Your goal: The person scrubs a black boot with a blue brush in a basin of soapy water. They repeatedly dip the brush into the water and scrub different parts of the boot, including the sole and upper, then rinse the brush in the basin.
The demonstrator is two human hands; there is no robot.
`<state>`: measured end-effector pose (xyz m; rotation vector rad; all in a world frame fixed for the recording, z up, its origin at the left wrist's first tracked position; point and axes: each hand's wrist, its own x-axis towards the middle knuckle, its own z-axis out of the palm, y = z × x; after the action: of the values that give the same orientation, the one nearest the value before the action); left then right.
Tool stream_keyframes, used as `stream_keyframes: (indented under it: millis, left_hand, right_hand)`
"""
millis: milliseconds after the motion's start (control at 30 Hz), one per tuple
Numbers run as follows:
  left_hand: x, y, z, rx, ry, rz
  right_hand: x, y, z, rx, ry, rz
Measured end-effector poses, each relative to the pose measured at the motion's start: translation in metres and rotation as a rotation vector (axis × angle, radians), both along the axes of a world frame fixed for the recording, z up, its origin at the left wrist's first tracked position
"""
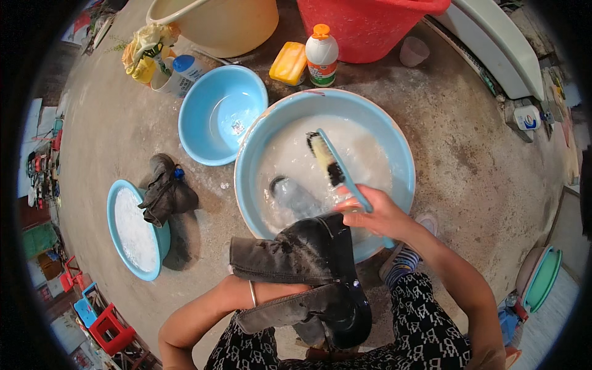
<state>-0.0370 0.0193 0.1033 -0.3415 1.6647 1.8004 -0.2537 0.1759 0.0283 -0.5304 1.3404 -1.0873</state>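
Note:
My left hand [289,292] reaches through the unzipped side of a black boot [296,254] and bears it from inside; its fingers are hidden. Tipped on its side, the boot has its sole facing right, over the near rim of a large blue basin [406,171]. In my right hand [374,215] is a blue-handled scrub brush [344,171], its pale and black bristles facing left above cloudy, sudsy water [360,132]. A greyish object [296,199] lies partly under that water; its kind is unclear.
A smaller blue basin [199,125] stands at the far left. Further left, a dark boot [169,194] leans on a tilted basin [164,245] of foamy water. Beyond are yellow soap [287,62], a white bottle [321,58], a red tub [365,32] and a cream tub [231,27].

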Motion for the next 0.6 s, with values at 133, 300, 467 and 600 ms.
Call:
stream_keyframes:
  millis: [133, 300, 467, 600]
  left_hand:
    - [-0.023, 0.000, 0.009, 0.466, -0.452, 0.368]
    - [0.018, -0.025, -0.049, 0.013, 0.498, -0.245]
    - [0.020, -0.055, -0.007, -0.343, 0.422, 0.314]
    - [0.041, -0.069, 0.008, -0.511, 0.262, 0.971]
  right_hand:
    - [-0.002, 0.005, -0.025, 0.155, -0.712, 0.125]
    - [-0.006, 0.010, -0.007, 0.171, -0.538, 0.068]
    - [0.005, 0.003, 0.019, 0.214, -0.528, -0.225]
    - [0.023, 0.004, 0.030, 0.237, -0.437, -0.385]
